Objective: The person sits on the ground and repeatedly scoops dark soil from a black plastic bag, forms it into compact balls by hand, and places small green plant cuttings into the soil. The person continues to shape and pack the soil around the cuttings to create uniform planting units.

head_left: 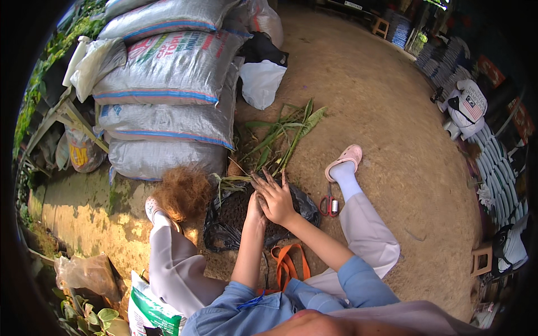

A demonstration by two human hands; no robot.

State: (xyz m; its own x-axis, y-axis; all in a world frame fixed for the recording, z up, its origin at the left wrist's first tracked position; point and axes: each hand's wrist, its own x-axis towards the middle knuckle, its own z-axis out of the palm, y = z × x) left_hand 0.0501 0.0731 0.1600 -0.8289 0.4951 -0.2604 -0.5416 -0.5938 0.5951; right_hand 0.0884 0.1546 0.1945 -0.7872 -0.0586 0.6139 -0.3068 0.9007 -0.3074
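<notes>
My right hand (pixel 276 199) is soil-stained, with its fingers stretched out and apart. It lies against my left hand (pixel 256 209), whose fingers are mostly hidden behind it. Whether anything is between the palms cannot be seen. Both hands are above dark soil (pixel 231 211) on a spread black plastic bag (pixel 305 208). Just past my fingertips, long green leafy stems (pixel 286 134) lie on the ground. A clump of brown fibre (pixel 182 193) sits left of the bag. To its right are red-handled scissors (pixel 325 205) and a small white spool (pixel 334 207).
Stacked silver sacks (pixel 162 67) rise at the far left. A white plastic bag (pixel 261 84) lies beside them. An orange strap (pixel 290 262) is near my lap. A green-and-white sack (pixel 151 308) stands at lower left. Goods and a brown stool (pixel 482 260) line the right side.
</notes>
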